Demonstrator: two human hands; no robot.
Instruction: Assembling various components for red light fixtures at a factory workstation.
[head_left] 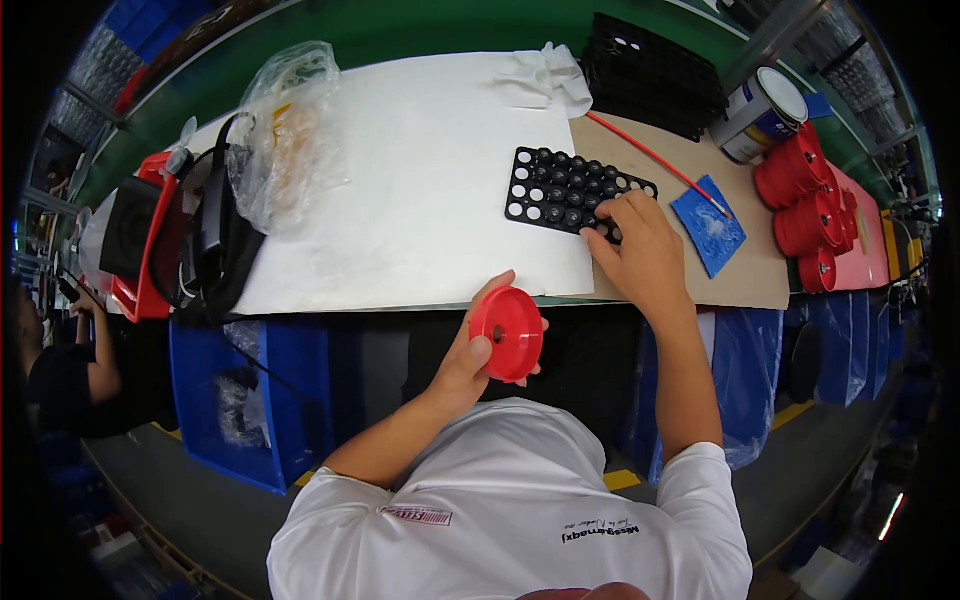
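Note:
My left hand [476, 350] is closed round a red, round, shallow cup-shaped part [515, 335] with a hole in its middle. I hold it just off the table's front edge, its hollow side partly facing up. My right hand [640, 245] reaches onto a black tray [522, 192] with round pockets. Its thumb and fingertips are bent together at the tray's near right part; what they hold, if anything, is hidden. Several black round knob-like pieces [572, 180] sit in the pockets, while other pockets show white.
Right of the tray lie a red-handled brush [650, 153] and a blue sheet [708, 228]. Stacked black trays [655, 75], a can [760, 115] and red spools [800, 210] stand behind. White gloves [545, 80] and a clear plastic bag [290, 140] lie farther left. Blue bins [225, 400] stand below.

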